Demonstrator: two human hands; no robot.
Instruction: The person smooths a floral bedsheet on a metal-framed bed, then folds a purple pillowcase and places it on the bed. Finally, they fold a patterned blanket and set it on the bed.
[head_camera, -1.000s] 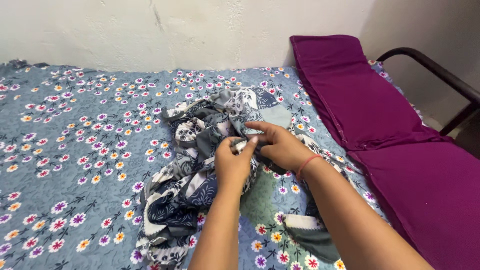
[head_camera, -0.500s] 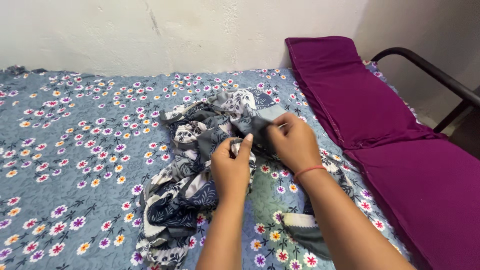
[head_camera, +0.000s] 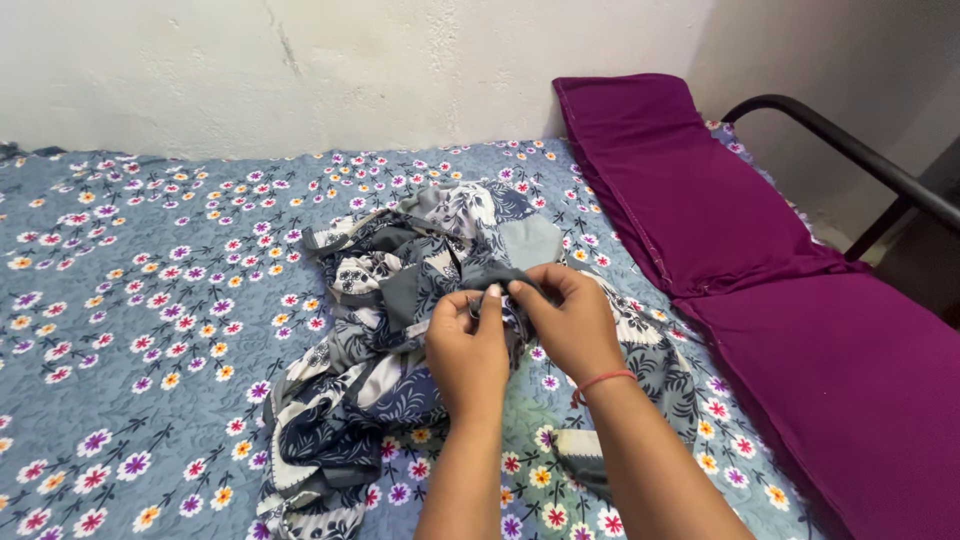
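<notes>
Both hands close together over crumpled blue-grey patterned cloth (head_camera: 400, 340), heaped mid-bed on floral bedsheet (head_camera: 150, 300). Left hand (head_camera: 468, 350) and right hand (head_camera: 570, 320), each grip pinched tight on one raised fold, fingertips nearly touching. Purple cloth (head_camera: 760, 280) spread just right, beside dark metal rail (head_camera: 850, 150).

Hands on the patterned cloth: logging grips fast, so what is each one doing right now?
Left hand: closed, pinching the patterned cloth.
Right hand: closed, pinching the same cloth beside the left.

Garment (head_camera: 400, 330) on bedsheet (head_camera: 130, 300) (mattress (head_camera: 760, 260) rightward)
</notes>
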